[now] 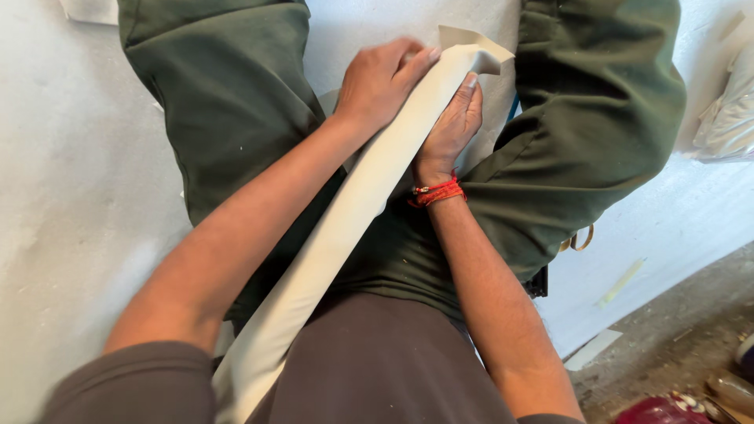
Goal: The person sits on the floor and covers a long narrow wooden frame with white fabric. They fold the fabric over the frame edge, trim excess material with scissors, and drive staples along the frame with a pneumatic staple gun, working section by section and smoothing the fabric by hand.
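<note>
Two hands: both are laid on one long roll of cream sheet (345, 228), which is slanted across the lap between green trouser legs (228, 94).
Left hand (385, 82): pressed flat on the roll's upper end, fingers kept close together and stretched along it.
Right hand (449, 129): set under and beside the roll, fingers together, tips touching its edge; a red thread band (436, 192) is worn at the wrist.
Roll end: a loose corner is folded out at the top.
Packages: a whitish plastic bag (726, 118) is seen at the right edge; its contents cannot be told.
Scraps: pale strips (620, 283) are left on the white floor sheet (78, 196).
</note>
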